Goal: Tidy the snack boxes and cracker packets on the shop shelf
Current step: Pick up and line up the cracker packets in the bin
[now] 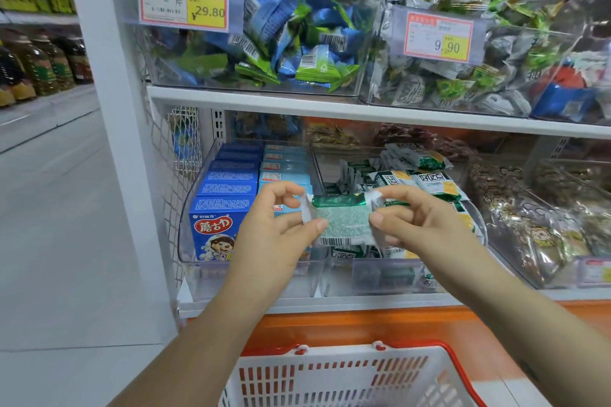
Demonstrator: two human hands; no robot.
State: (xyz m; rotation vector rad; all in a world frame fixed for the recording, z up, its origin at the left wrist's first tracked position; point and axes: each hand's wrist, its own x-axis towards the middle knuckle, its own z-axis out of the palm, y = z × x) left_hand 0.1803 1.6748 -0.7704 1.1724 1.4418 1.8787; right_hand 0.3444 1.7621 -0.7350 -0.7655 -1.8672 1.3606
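Note:
I hold one green-and-white cracker packet [342, 221] level in front of the lower shelf, barcode side toward me. My left hand [277, 228] pinches its left crimped end and my right hand [416, 221] pinches its right end. Behind it a clear bin [390, 277] holds several more of the same cracker packets [426, 182], lying loose at different angles. To the left, blue snack boxes [228, 195] stand in neat rows in another clear bin [185, 235]; the front box shows a cartoon face.
A white shopping basket [347, 377] with red handles sits below my arms. The upper shelf carries clear bins of blue-green sweets [291, 30] and grey-green sweets [469, 76] with price tags. Foil snack bags [542, 235] fill the bin at right. A white post [109, 142] and aisle lie left.

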